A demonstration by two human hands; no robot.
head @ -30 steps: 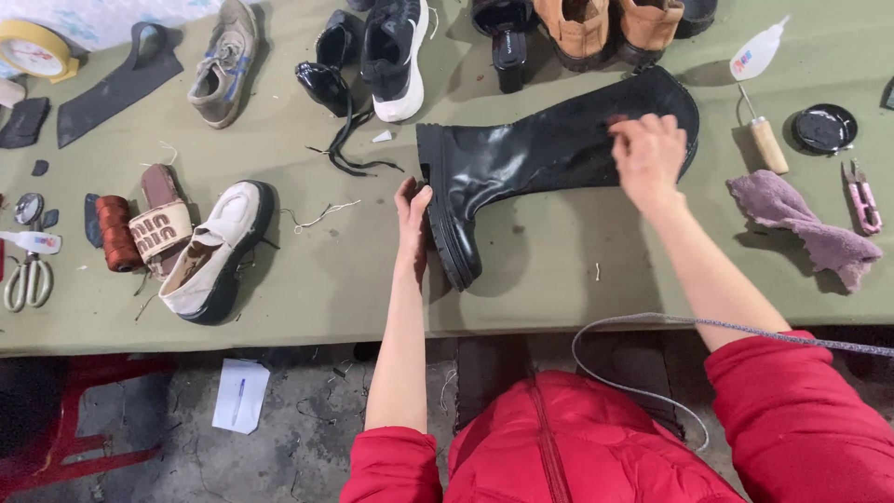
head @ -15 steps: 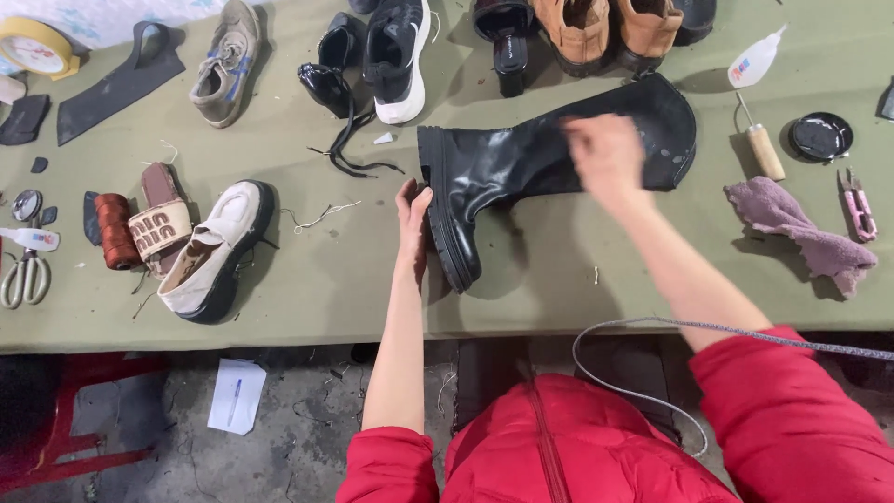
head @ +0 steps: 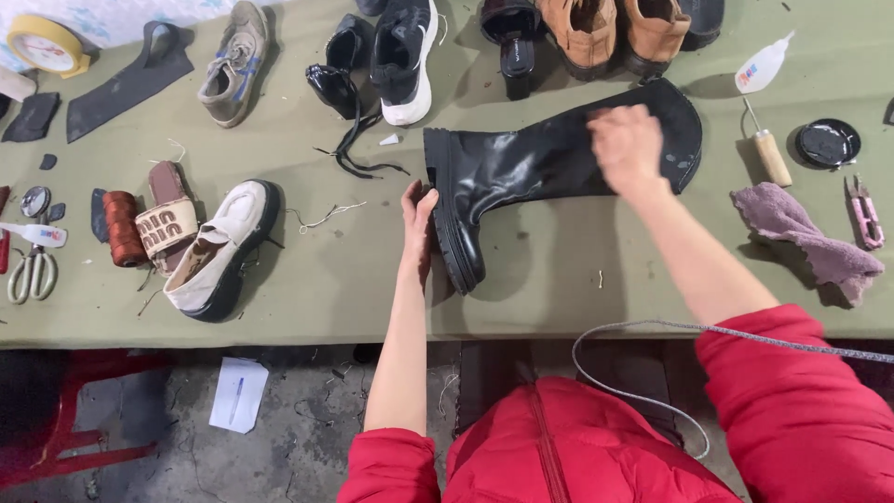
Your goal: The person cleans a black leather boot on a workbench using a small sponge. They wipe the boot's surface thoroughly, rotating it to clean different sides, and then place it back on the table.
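Since half a second ago our right hand (head: 629, 149) has slid back right along the tall black boot (head: 521, 172), fingers curled, blurred; we cannot tell whether it holds a cloth. Our left hand (head: 416, 219) lies flat against the sole, steadying. That boot rests sideways mid-table (head: 559, 279); rubbing seems ongoing. Far right stands a white squeeze bottle (head: 761, 65) with a small coloured label, beside a round black tin (head: 827, 142); far left, yellow tape roll (head: 47, 44).

L hand (head: 416, 216) braces black boot (head: 521, 168) sole, R hand (head: 626, 142) on shaft.
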